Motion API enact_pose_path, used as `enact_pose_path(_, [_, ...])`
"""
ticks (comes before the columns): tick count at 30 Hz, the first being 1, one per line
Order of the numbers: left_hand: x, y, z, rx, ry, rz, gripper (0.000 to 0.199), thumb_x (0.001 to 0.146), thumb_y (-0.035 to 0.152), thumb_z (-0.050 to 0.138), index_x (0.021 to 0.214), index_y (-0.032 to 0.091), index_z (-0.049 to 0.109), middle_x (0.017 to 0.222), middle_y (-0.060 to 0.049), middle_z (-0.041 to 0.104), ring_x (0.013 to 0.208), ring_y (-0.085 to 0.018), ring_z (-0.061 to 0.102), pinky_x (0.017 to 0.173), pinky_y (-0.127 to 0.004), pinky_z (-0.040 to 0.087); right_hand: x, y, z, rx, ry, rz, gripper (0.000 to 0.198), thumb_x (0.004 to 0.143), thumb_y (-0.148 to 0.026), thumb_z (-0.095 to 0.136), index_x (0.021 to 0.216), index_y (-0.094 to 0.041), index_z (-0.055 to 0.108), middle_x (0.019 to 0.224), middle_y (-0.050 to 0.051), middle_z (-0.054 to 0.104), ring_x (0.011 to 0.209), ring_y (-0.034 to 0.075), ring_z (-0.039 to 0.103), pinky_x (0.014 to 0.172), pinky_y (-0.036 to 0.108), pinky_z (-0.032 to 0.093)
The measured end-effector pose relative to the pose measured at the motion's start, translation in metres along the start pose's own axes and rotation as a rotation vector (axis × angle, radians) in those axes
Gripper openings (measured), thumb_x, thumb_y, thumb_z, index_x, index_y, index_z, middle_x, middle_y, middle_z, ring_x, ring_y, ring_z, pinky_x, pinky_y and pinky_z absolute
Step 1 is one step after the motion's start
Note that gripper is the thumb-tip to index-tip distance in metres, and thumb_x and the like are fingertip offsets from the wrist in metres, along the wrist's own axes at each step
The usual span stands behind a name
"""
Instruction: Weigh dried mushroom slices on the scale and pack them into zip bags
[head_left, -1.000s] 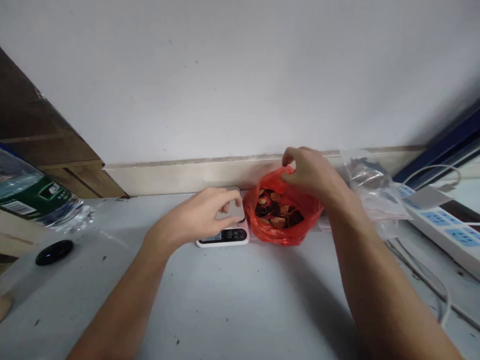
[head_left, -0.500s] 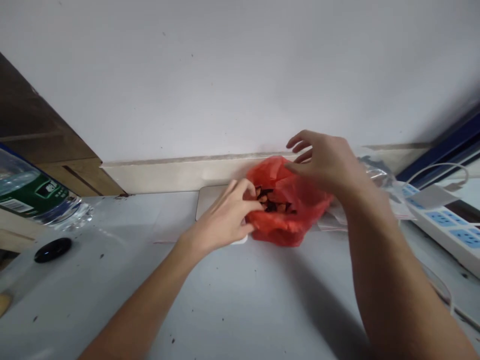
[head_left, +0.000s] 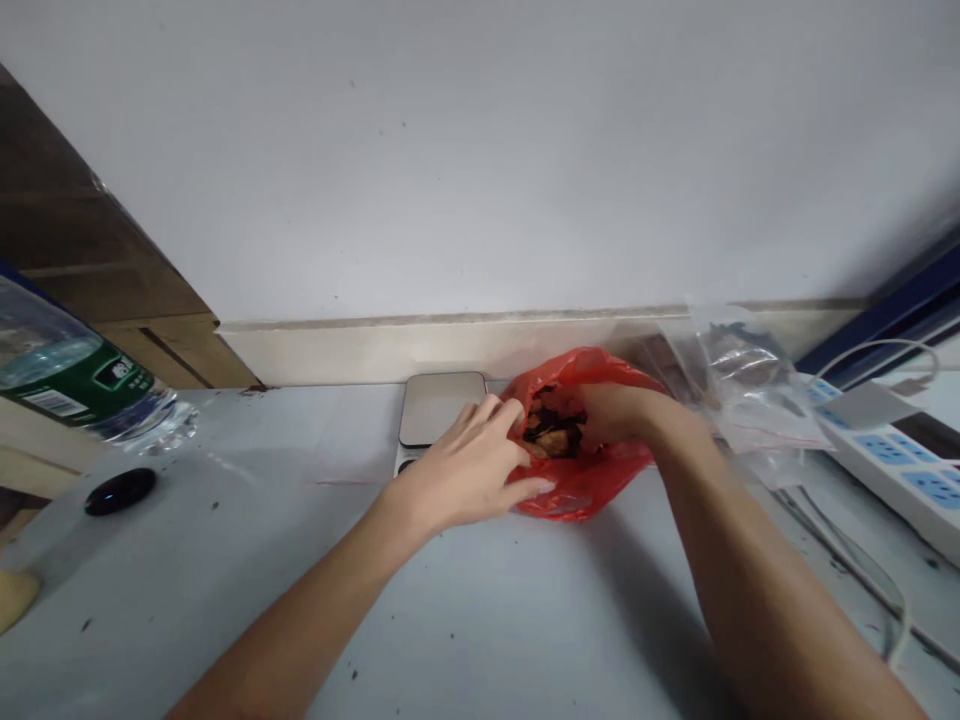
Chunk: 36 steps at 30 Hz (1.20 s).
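Note:
A red plastic bag stands with its mouth open on the grey table. Brown and dark dried pieces lie inside it. My left hand pinches the bag's left rim between thumb and fingers. My right hand reaches down into the bag against its right side; its fingers are hidden among the red folds and the contents. A small digital scale with a metal plate sits just behind my left hand, its front partly covered by it.
Clear zip bags, one with dark contents, lie to the right. Beyond is a white power strip with cables. A water bottle and a black oval object are at left. The white wall closes the back.
My right hand has gone from above the bag's far rim down into it. The bag's mouth is wider, and more of the scale shows. My left hand stays at the rim.

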<state>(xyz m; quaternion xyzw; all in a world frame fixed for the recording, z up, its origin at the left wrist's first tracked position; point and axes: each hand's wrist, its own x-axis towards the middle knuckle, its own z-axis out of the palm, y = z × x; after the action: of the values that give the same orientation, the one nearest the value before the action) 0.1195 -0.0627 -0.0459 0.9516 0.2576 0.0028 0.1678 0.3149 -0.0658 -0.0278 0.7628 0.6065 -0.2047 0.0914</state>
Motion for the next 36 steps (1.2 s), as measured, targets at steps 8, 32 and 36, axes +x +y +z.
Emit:
enact_pose_path(8, [0.0,-0.002,-0.003,0.137,0.05,0.023,0.021,0.099,0.032,0.065,0.097,0.017,0.079,0.119,-0.01,0.057,0.115,-0.027,0.05,0.097,-0.037,0.048,-0.013,-0.005,-0.013,0.031,0.043,-0.045,0.031,0.086,-0.029,0.075,0.114,-0.019,0.069,0.112,0.01,0.076,0.098,0.025,0.072,0.074,0.029,0.053])
enact_pose_path(32, [-0.005,-0.005,-0.013,-0.146,-0.006,-0.02,0.018,0.099,0.034,0.062,0.098,0.019,0.071,0.122,-0.007,0.058,0.108,-0.023,0.059,0.085,-0.033,0.049,-0.001,-0.025,0.005,0.093,-0.052,-0.101,0.047,0.077,-0.021,0.075,0.124,-0.021,0.066,0.098,0.01,0.075,0.081,0.023,0.072,0.059,0.027,0.049])
enact_pose_path(36, [-0.005,-0.006,-0.014,-0.165,-0.002,-0.028,0.019,0.1,0.035,0.062,0.105,0.019,0.072,0.126,-0.006,0.057,0.101,-0.021,0.061,0.081,-0.032,0.049,-0.001,-0.03,0.01,0.094,-0.007,-0.119,0.049,0.08,-0.023,0.073,0.127,-0.026,0.065,0.12,0.013,0.072,0.096,0.028,0.072,0.064,0.029,0.05])
